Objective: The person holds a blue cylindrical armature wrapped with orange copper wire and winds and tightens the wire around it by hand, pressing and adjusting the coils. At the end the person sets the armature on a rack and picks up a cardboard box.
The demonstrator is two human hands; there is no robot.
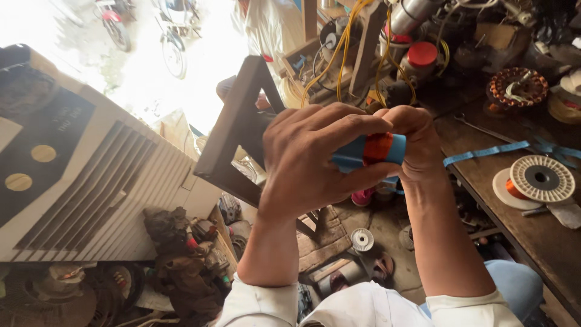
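A small blue bobbin wound with orange copper wire is held up in front of me by both hands. My left hand wraps around its left side, fingers curled over the top. My right hand pinches the right end from above, its fist closed around that end. Both forearms rise from white sleeves at the bottom of the view. The bobbin's left end is hidden by my left fingers.
A wooden workbench at the right carries a white wire spool, a blue strap and a copper-wound stator. A white air cooler stands at the left, a dark stool behind my hands. Scrap parts cover the floor.
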